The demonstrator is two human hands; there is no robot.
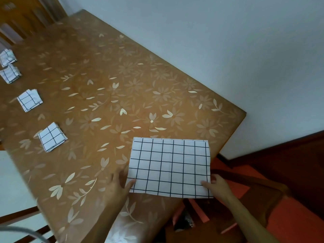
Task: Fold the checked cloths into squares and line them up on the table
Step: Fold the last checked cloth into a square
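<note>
A white checked cloth (169, 166) with black grid lines lies as a wide rectangle at the near right corner of the table, its right part overhanging the edge. My left hand (119, 185) grips its near left corner and my right hand (214, 184) grips its near right corner. Several cloths folded into small squares stand in a row along the left side of the table: one (52, 136), a second (29, 99), a third (10, 74) and a fourth (7, 57).
The table (108, 81) wears a brown cover with pale flower print. A white wall runs along its far right edge. Wooden chair backs (21, 20) stand at the far left end. Red-orange floor and a dark object (184, 223) lie below the near right corner.
</note>
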